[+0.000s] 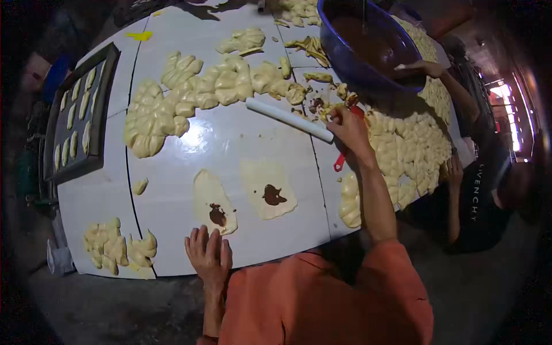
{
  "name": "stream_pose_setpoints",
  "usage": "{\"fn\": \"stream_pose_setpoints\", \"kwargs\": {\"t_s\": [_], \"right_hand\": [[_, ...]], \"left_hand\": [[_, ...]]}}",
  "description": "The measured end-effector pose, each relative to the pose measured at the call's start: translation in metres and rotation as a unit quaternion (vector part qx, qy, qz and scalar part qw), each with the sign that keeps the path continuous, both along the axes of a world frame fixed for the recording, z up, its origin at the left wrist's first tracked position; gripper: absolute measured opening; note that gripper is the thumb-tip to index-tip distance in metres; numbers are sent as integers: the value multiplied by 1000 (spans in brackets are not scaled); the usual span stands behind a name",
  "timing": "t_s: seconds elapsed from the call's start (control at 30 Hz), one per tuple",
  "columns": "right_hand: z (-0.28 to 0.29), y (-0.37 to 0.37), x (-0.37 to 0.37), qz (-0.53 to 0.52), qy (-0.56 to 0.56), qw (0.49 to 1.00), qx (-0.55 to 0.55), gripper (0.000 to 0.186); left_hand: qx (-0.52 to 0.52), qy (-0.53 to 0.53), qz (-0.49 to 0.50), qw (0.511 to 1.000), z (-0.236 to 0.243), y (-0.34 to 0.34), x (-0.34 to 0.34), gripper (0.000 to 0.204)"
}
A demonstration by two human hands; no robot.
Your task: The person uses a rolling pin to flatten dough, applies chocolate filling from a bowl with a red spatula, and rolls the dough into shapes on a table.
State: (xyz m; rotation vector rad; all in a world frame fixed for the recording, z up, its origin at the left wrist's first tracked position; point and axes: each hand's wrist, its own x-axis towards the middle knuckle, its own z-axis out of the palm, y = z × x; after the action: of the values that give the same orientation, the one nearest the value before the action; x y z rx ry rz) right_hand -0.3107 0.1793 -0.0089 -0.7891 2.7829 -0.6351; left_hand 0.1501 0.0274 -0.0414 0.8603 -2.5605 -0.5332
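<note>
My left hand (208, 256) lies at the table's front edge with its fingers stretched out. Its fingertips are by the lower end of a flat dough sheet (208, 187) that carries a dark brown smear of filling (217, 214). A second dough sheet (259, 178) with a brown dollop (273, 195) lies to its right. My right hand (352, 131) reaches across to a scatter of yellow and brown filling pieces (316, 104). Its thumb and fingers are pinched there, and what they hold is too small to name. Beneath that wrist is a red-handled tool (339, 162), partly hidden.
A white rolling pin (287, 119) lies left of my right hand. Dough pieces (224, 80) line the far side; more dough (402, 144) spreads right. A blue bowl (329, 29) of brown liquid stands far right, a co-worker's hand (428, 69) at it. A tray (106, 109) stands left.
</note>
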Motion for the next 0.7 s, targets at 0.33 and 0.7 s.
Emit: {"fn": "stream_pose_setpoints", "kwargs": {"t_s": [0.33,0.7], "right_hand": [[-3,-21,-11,32,24,998,51,36],[67,-21,116,192,-205,960,-8,28]], "left_hand": [[-11,-7,6,1000,-5,2,-1,34],[-13,13,23,1000,-7,3,4,38]]}}
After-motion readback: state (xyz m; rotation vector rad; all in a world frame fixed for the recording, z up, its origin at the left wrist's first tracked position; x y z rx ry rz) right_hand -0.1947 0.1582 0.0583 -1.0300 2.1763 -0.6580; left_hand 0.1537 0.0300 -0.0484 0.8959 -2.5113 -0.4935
